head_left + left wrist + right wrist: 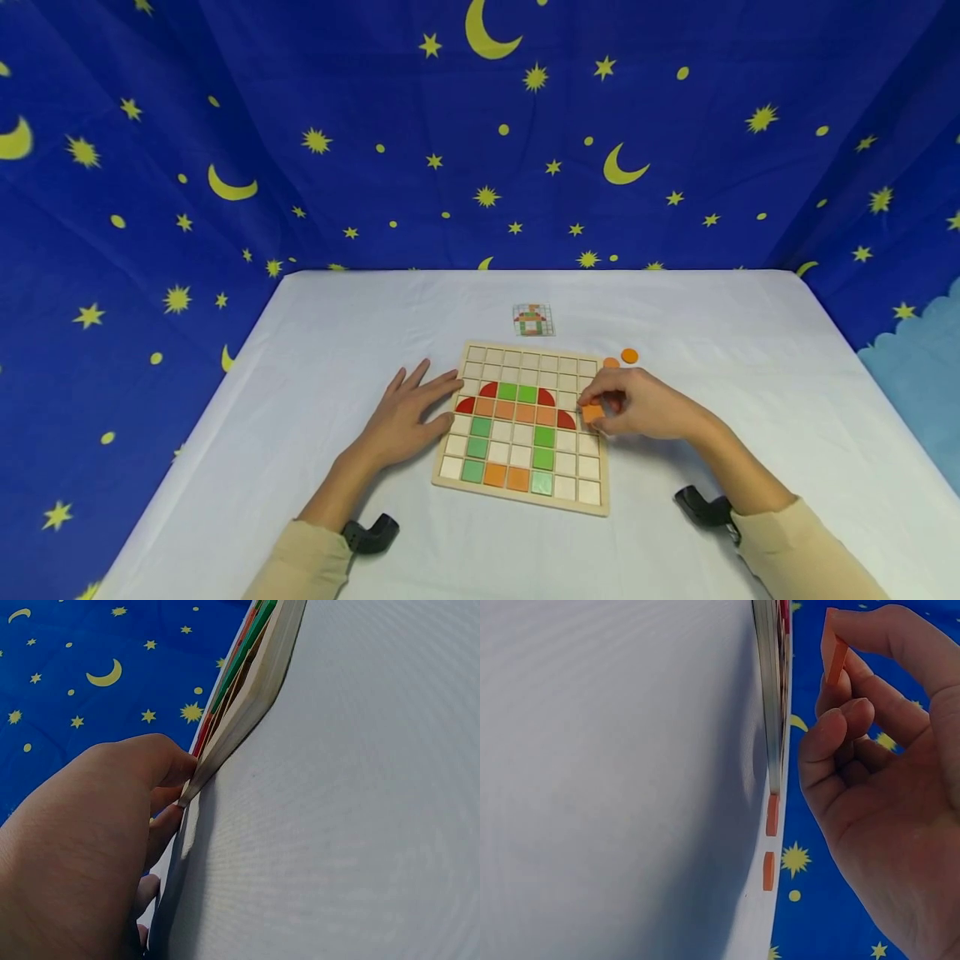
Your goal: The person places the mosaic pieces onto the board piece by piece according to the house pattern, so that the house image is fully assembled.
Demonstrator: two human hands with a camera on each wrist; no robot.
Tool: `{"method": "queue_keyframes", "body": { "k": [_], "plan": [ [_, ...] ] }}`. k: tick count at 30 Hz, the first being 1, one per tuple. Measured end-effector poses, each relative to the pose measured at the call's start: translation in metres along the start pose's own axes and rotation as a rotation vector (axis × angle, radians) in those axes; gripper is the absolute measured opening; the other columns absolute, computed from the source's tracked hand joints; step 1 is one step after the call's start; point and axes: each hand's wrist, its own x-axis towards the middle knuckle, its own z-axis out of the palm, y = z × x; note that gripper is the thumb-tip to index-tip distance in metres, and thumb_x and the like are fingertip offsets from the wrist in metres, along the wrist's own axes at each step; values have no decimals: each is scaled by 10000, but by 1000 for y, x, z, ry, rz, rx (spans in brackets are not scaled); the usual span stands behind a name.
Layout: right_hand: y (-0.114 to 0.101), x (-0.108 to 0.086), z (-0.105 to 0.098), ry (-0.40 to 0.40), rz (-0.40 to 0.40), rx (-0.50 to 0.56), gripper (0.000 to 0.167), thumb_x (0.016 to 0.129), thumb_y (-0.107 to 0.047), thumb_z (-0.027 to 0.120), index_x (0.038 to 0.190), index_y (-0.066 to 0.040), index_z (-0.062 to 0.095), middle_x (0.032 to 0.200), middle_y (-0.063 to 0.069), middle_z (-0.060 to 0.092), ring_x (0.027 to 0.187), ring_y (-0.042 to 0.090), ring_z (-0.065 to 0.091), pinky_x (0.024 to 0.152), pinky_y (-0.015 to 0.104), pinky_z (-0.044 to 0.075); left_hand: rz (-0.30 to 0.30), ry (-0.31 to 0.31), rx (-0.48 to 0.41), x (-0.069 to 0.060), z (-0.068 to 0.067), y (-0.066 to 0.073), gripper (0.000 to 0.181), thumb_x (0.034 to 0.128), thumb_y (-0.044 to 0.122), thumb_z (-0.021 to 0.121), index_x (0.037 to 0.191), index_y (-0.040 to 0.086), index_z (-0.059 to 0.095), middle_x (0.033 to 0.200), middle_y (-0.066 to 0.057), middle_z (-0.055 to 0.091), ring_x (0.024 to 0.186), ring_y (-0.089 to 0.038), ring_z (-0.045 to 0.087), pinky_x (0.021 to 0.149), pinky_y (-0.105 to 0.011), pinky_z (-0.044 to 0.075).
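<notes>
A wooden grid board [525, 498] lies on the white table, with red quarter-round, green and orange pieces set in some of its cells. Between thumb and fingers, my right hand [645, 406] pinches an orange square tile [592, 413] over the board's right edge. The right wrist view shows that tile [835, 656] held above the board. My left hand [397, 423] has its fingers spread beside the board's left side. In the left wrist view, fingertips of the left hand [82, 840] touch the board's edge [247, 709].
Two orange pieces, one round piece [630, 356] and another [611, 363] partly behind the right hand, lie off the board's upper right corner. Behind the board is a small pattern card [533, 320]. A blue star-printed cloth [480, 167] hangs behind the table.
</notes>
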Motion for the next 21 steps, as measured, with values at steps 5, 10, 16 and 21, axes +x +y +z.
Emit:
{"method": "queue_keyframes", "body": {
  "k": [5, 10, 16, 21],
  "plan": [
    [0, 3, 0, 2, 7, 1, 312, 773, -111, 773, 1067, -198, 720, 894, -3, 610, 691, 145, 508, 568, 266, 448, 3, -2, -3, 1, 0, 1, 491, 930, 403, 562, 1407, 298, 510, 1477, 134, 392, 1439, -258, 155, 1140, -507, 55],
    [-3, 7, 0, -7, 21, 22, 302, 782, -109, 768, 1072, -175, 716, 920, 22, 614, 700, 152, 523, 577, 267, 462, 0, -2, -2, 1, 0, 0, 489, 931, 403, 561, 1407, 304, 507, 1477, 134, 392, 1439, -256, 154, 1141, -505, 54],
    [-6, 10, 1, -5, 26, 13, 278, 788, -149, 782, 1056, -181, 716, 932, -13, 621, 733, 190, 537, 595, 271, 472, -4, -3, 3, 0, 0, 0, 487, 932, 407, 560, 1406, 304, 509, 1479, 141, 388, 1439, -256, 155, 1141, -502, 56],
    [-4, 14, 1, 7, 12, -24, 268, 784, -166, 780, 1044, -190, 717, 950, -49, 625, 752, 197, 532, 612, 272, 462, -1, -3, 2, 0, -1, 1, 488, 934, 406, 558, 1407, 297, 508, 1481, 127, 391, 1440, -261, 154, 1141, -505, 54]
  ]
}}
